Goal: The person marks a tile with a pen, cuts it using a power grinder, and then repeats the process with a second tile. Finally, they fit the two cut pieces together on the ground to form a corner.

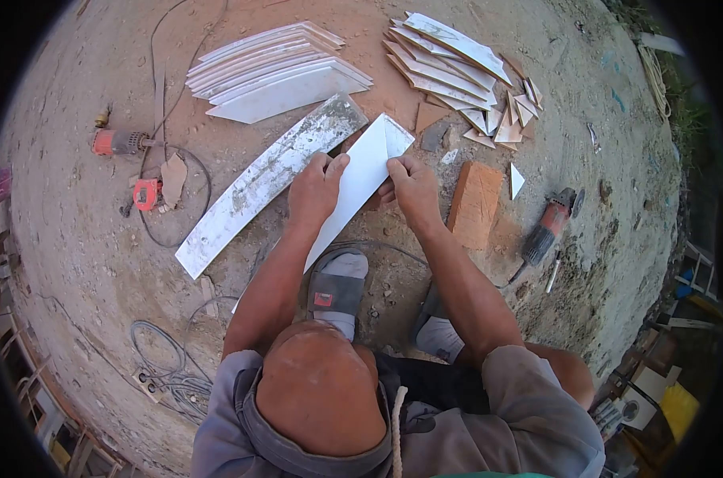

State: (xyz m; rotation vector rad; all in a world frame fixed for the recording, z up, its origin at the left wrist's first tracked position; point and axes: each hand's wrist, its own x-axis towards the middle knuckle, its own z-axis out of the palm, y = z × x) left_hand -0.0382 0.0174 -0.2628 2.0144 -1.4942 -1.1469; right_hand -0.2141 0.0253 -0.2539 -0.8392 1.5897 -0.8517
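A long white tile strip [349, 189] slants up to the right between my two hands, a line crossing its upper end. My left hand [317, 187] is closed on its left edge, with the thumb on top. At the right edge, near the upper end, my right hand [411, 187] pinches the strip, its lower fingers partly hidden. Left of it lies a second long board [270, 183], white with grey smears, on the dirt. An orange brick [474, 205] rests to the right of my right hand, beside a small white triangle [517, 182].
Cut tile pieces lie in a left stack [278, 72] and a right pile [449, 64]. Angle grinders lie at the left [121, 143] and right [546, 231]. A red tape measure [145, 193] is at the left. Coiled cable [174, 370] lies lower left.
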